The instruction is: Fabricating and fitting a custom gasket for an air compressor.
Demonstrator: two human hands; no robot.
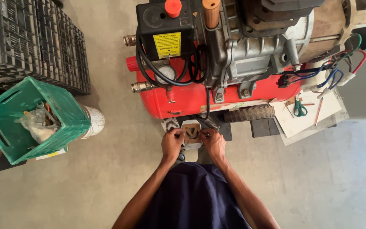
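We had the plate [191, 133] pinched at its side edges, left hand [171, 144] and right hand [213, 143], fingers closed on it. It sat just below the red tank [200, 95], flat face up, long axis running away from us toward the tank.

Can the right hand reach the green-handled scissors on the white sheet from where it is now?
Probably yes, but not at once. The right hand is pinching the small tan part with the left hand. The scissors lie uncovered on the white sheet, with open floor between.
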